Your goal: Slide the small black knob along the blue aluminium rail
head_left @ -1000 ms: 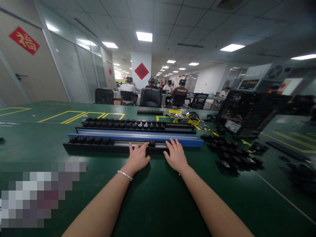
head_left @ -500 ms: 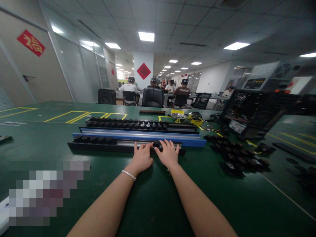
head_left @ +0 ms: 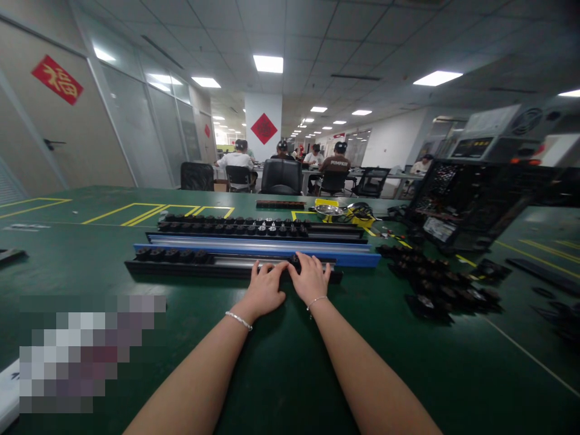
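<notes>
Closing in from the right, the right hand (head_left: 310, 279) now lies just beside the left hand (head_left: 265, 289); both rest fingers-down on the near black rail (head_left: 181, 266), in front of the blue rail (head_left: 226, 249) — so both bear on one spot; the left lies loosely open, holding nothing; a small black block (head_left: 295, 261) sits at the right fingertips — pinched or not, I cannot tell.

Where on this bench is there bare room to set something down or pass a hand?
The green table mat is bare between the nearest long black rail and the near edge, and left of it up to the yellow lines. Crowded: right of the rail, a pile of small black parts.
</notes>
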A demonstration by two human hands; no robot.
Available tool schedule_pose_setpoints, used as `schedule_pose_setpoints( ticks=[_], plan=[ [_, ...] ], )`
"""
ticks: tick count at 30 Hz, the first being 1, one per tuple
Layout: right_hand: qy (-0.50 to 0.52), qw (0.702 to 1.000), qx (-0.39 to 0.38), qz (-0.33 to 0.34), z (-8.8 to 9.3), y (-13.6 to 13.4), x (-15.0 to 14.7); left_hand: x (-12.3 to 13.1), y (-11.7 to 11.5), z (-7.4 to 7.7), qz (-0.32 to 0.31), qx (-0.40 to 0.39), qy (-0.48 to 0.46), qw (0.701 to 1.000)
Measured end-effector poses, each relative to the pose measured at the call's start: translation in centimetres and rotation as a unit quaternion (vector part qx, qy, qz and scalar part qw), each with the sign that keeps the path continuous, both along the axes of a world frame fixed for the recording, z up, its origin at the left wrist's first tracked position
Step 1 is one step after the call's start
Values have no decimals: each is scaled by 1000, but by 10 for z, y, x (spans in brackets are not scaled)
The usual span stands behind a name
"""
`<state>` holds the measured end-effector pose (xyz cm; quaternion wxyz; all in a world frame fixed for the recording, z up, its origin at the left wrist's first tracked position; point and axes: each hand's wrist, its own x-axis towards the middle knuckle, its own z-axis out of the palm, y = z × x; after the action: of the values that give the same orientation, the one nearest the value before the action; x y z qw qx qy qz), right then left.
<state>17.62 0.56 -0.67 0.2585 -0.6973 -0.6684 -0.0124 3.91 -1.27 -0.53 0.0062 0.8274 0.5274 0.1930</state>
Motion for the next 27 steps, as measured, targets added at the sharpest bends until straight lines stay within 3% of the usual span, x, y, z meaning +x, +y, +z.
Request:
schedule_pose_setpoints(
  ticks=[12, 20, 27],
  plan=[
    [39, 999, 14, -14, 2, 2, 0, 0, -3, -5, -9, 30, 3, 999],
    [38, 999, 16, -15, 4, 1, 6, -3, -1, -10, 111, 50, 18, 992],
    [37, 999, 28, -20, 2, 3, 12, -8, 1, -11, 103, 59, 13, 993]
  ],
)
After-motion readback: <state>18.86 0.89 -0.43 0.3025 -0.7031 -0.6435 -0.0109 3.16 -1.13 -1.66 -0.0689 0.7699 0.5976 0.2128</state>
